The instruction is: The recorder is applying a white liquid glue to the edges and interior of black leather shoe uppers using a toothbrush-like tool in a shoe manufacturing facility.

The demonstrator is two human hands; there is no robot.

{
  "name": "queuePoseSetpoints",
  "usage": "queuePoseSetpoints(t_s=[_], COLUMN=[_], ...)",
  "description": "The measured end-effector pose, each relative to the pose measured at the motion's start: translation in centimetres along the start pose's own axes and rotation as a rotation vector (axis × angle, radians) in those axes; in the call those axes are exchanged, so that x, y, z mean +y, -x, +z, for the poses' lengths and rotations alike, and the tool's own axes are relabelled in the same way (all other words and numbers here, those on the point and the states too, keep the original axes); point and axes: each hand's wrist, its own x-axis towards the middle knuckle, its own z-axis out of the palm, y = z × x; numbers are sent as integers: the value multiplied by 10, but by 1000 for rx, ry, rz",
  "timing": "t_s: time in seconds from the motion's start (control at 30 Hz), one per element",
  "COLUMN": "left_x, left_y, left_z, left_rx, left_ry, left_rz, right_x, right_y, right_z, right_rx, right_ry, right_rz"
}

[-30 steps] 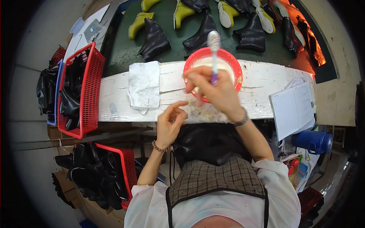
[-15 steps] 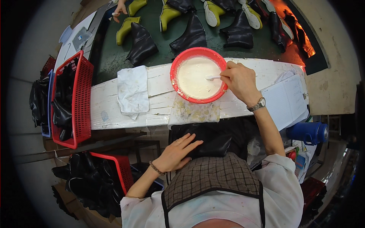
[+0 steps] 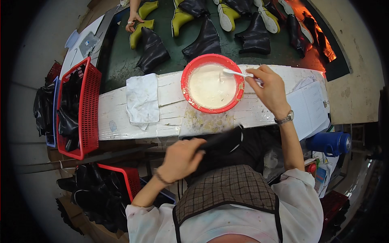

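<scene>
Over my lap, my left hand [image 3: 181,159] is closed around a black boot upper [image 3: 225,141], which is tilted and a little blurred. A pale edge shows along its right end. My right hand [image 3: 268,87] pinches a white toothbrush-like brush [image 3: 234,73], its head above the right part of a red bowl [image 3: 184,87]. Creamy white liquid [image 3: 208,83] fills much of the bowl. The bowl stands on a white-covered bench edge, beside a stained pad [image 3: 206,122]. More dark material lies across my lap below the upper.
Black boots [image 3: 201,40] and yellow-green boot forms [image 3: 180,22] cover the dark green table, where another person's hand [image 3: 133,21] touches a form. Left are a white cloth [image 3: 142,99] and red baskets [image 3: 90,109] of black uppers. Right are papers [image 3: 306,107] and a blue flask [image 3: 330,142].
My left hand has gone from lying flat on the upper to gripping and lifting it. The brush has come up out of the liquid. The other person's hand has reached a yellow-green form.
</scene>
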Motion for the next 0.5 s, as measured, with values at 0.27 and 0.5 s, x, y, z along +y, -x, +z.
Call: queuePoseSetpoints(t_s=[0.27, 0.5], left_x=[-41, -23], left_y=[-11, -31], left_z=[-82, -96], left_rx=[-61, -223], left_ry=[971, 855], left_rz=[-443, -264], right_x=[8, -30], right_y=[1, -32], right_z=[-1, -22], right_rx=[148, 107], right_ry=[-530, -405], right_rz=[-28, -422])
